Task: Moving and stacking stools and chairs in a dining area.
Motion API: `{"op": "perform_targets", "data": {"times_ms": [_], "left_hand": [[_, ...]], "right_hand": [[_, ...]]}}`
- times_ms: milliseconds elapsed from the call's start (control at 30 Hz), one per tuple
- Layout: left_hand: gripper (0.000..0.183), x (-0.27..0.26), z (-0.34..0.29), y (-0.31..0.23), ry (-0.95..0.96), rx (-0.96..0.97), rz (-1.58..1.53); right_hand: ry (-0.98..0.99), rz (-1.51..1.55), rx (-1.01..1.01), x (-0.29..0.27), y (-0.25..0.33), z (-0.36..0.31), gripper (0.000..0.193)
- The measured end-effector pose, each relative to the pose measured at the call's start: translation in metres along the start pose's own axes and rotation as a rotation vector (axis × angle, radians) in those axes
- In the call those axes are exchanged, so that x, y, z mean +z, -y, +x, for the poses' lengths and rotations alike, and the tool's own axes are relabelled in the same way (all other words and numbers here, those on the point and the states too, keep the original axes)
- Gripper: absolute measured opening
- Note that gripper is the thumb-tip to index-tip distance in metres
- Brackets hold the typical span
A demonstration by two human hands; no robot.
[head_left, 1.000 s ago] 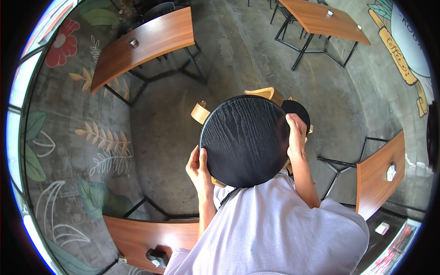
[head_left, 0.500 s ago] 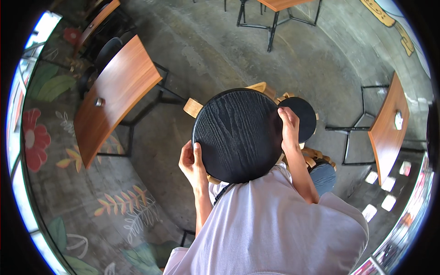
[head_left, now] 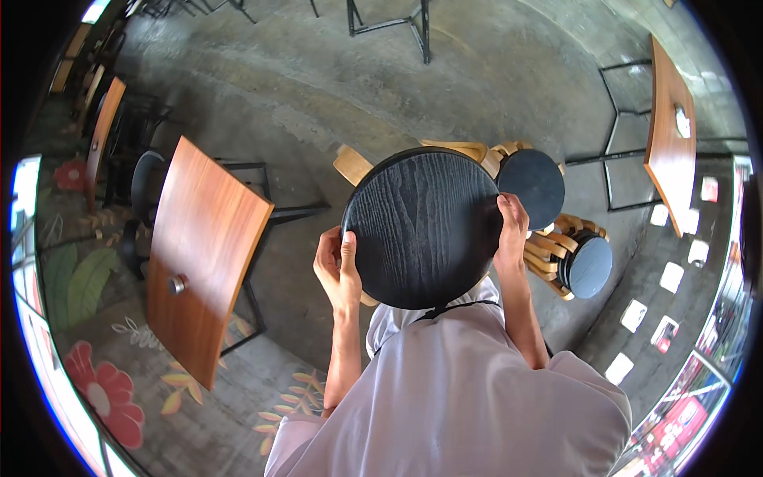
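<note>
A stool with a round black wood-grain seat is held up in front of my body, its seat facing me. Pale wooden legs poke out past the seat's far edge and upper left; the rest of them are hidden beneath it. My left hand grips the left rim, thumb on top. On the right rim my right hand is closed, with its fingers partly tucked under the edge. Just beyond that hand stands another black-topped stool. Closer to me on the right is a stack of stools with several bent wooden legs.
To my left stands a wooden-topped table with black metal legs and a small metal object on it. Another table is at the far right, with a white item on top. Dark table legs rise ahead on the concrete floor.
My view has turned, so the left table sits lower and the right table higher. More of the stool stack on the right shows. Both hands keep their hold on the stool.
</note>
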State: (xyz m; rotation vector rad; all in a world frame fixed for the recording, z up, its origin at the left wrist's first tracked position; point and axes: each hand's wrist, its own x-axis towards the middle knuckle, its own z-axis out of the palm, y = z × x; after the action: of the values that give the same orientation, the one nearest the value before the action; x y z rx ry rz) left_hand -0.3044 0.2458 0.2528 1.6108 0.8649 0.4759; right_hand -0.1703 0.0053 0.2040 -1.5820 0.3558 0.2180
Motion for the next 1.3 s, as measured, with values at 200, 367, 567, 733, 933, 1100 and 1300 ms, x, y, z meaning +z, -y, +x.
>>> {"op": "perform_targets", "data": {"times_ms": [200,367,567,733,933,1100,1300], "left_hand": [[0.035,0.032,0.079,0.026,0.094,0.084,0.142],[0.033,0.057,0.147,0.056,0.178,0.213,0.439],[0.030,0.081,0.224,0.127,0.328,0.096,0.459],[0.036,0.111,0.289,0.171,0.470,0.018,0.676],[0.038,0.158,0.363,0.267,0.683,-0.123,0.824],[0.036,0.200,0.404,0.319,0.736,-0.238,0.949],[0.037,0.261,0.433,0.350,0.893,-0.187,1.109]], "right_hand": [[-0.171,0.019,0.022,0.032,-0.022,0.038,0.025],[-0.231,0.052,0.098,0.059,-0.057,0.091,0.028],[-0.310,0.004,0.184,0.098,-0.091,0.155,0.027],[-0.375,-0.049,0.375,0.126,-0.139,0.219,0.028],[-0.381,-0.154,0.519,0.138,-0.207,0.282,0.032],[-0.353,-0.281,0.519,0.137,-0.267,0.314,0.035],[-0.350,-0.390,0.619,0.130,-0.332,0.340,0.037]]}}
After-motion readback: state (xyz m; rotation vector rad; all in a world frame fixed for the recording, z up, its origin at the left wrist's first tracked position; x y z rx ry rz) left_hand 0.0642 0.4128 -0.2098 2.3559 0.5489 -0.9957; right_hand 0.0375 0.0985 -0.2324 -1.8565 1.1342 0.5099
